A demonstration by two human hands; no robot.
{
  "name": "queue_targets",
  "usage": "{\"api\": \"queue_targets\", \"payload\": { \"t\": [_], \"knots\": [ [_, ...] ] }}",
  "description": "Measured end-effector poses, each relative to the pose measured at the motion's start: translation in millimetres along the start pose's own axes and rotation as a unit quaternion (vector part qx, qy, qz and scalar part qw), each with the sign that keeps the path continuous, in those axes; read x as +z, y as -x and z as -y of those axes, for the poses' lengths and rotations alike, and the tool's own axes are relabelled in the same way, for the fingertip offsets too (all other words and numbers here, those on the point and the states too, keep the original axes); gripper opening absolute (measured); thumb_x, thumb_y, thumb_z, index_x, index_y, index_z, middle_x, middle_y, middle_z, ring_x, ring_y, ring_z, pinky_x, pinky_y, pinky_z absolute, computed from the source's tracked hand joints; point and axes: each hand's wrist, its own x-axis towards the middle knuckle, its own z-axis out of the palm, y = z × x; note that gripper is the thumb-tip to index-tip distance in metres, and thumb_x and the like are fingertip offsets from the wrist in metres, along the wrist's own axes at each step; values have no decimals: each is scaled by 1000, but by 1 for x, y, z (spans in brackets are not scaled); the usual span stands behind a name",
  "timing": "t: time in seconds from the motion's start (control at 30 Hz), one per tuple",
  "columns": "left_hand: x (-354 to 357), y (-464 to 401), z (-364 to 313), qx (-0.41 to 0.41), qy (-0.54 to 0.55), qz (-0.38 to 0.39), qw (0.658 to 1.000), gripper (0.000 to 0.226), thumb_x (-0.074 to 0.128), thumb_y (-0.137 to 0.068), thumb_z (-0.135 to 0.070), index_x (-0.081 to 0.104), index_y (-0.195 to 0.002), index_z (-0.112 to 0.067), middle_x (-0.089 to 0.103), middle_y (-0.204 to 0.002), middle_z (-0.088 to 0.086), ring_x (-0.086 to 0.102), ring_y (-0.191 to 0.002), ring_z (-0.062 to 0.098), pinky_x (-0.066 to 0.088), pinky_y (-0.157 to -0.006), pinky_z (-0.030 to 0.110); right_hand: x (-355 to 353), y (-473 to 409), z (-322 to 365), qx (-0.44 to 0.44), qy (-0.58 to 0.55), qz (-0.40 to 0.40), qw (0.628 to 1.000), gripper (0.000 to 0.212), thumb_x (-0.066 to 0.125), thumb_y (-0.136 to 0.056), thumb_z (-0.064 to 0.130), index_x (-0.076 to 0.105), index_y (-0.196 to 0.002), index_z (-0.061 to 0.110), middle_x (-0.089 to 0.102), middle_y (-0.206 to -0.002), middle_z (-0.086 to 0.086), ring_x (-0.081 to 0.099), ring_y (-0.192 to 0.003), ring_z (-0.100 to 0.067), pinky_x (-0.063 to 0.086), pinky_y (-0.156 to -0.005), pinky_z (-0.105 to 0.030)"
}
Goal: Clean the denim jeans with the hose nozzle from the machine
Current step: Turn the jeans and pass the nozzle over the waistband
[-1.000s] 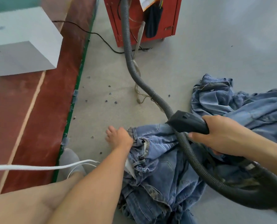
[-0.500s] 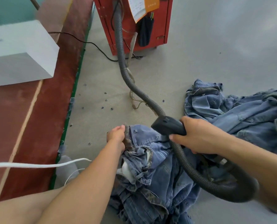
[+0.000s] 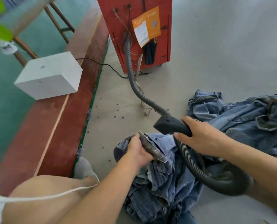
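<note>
Grey concrete floor: the largest surface, with wide open room to the right and ahead. On the left it is bounded by a raised red-brown painted strip with a green edge.

Red metal machine cabinet: stands upright at the far end of the floor, an orange paper tag hanging on its face. It limits forward reach.

Heap of blue denim jeans: crumpled on the floor from the right edge of view to the person's feet. The pair being worked lies nearest, its soiled waistband lifted clear of the pile.

White rectangular block: rests on the red strip, well apart from the work.

Black corrugated hose: runs from the cabinet across the floor, then loops low under the right forearm, lying on the denim. Judgement: the loop leaves slack, yet could drag cloth if pulled sideways.

Black plastic hose nozzle: held just above the lifted waistband, mouth pointing left. Whether it touches the cloth cannot be told.

Right hand: fingers wrapped round the nozzle's rear.

Left hand: fingers curled round the waistband fold, clamping it.

Handling note, as judgement: keep the fold taut with the left hand, set the mouth flat on the grimy band, and draw it slowly along the seam toward the open floor.
</note>
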Motion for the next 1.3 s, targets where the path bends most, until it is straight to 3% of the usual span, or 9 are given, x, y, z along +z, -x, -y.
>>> {"api": "queue_targets", "payload": {
  "t": [0.1, 0.2, 0.47, 0.6, 0.7, 0.8, 0.9, 1.1, 1.3],
  "knots": [
    [-9, -20, 15, 63, -21, 20, 998, 55, 60, -102, -41, 60, -137, 2, 70, -124, 26, 70, -111, 40, 56, -89, 52, 12, 14, -15, -21, 27, 33, 999, 34, 57, -93, 65, 47, -117, 43, 62, -75, 15, 61, -68, 10, 42, -49, -15],
    [-23, -30, 19, 101, 6, 2, 995, 39, 61, -103, -27, 62, -134, -5, 76, -113, 20, 73, -99, 35, 61, -74, 47, 15, 23, -29, -7, 67, 70, 995, 34, 57, -93, 68, 47, -118, 47, 65, -74, 15, 63, -64, 4, 49, -55, -19],
    [-30, -42, 11, 70, 26, 81, 994, 61, 40, -104, -54, 57, -141, -7, 70, -128, 19, 67, -119, 38, 55, -96, 53, 19, 11, -24, -18, 96, 165, 982, 26, 59, -91, 67, 48, -97, 44, 65, -78, 11, 63, -66, -4, 51, -62, -24],
    [-33, -41, 14, 60, 9, 117, 991, 61, 45, -102, -55, 59, -137, -7, 70, -129, 20, 70, -115, 36, 56, -98, 51, 32, -1, -7, -25, 47, 126, 991, 28, 60, -94, 64, 52, -102, 39, 65, -81, 10, 62, -68, -3, 49, -63, -24],
    [-36, -38, 15, 112, 8, 153, 982, 43, 67, -94, -28, 63, -130, -4, 71, -125, 21, 73, -106, 30, 62, -82, 42, 39, -4, -1, -11, 22, 85, 996, 34, 58, -94, 64, 54, -115, 37, 66, -85, 9, 63, -74, -6, 53, -69, -32],
    [-37, -37, 15, 116, 50, 155, 980, 16, 58, -100, -9, 68, -110, -2, 76, -104, 19, 77, -91, 27, 64, -76, 38, 37, -1, -7, 0, 16, 60, 998, 39, 59, -95, 63, 54, -124, 37, 66, -83, 11, 63, -70, -5, 54, -68, -31],
    [-37, -35, 13, 111, 104, 135, 979, 16, 50, -105, -9, 65, -103, -3, 77, -90, 17, 78, -79, 25, 64, -68, 37, 18, 3, -19, 9, 32, 39, 999, 31, 60, -93, 63, 50, -116, 44, 64, -77, 14, 61, -62, 0, 47, -57, -21],
    [-32, -25, 15, 119, 114, 165, 972, 29, 39, -111, -15, 61, -124, -1, 74, -115, 24, 76, -99, 33, 64, -74, 43, 7, 2, -9, -18, 78, 128, 989, 28, 58, -89, 66, 54, -100, 41, 64, -79, 14, 61, -67, 0, 41, -57, -19],
    [-25, -16, 32, 120, 62, 192, 972, 29, 34, -110, -5, 61, -122, -7, 75, -109, 16, 76, -96, 26, 63, -83, 43, 13, -15, 8, 17, -2, 43, 999, 23, 62, -95, 57, 57, -104, 36, 66, -79, 4, 63, -60, -6, 44, -52, -20]
  ]
}}
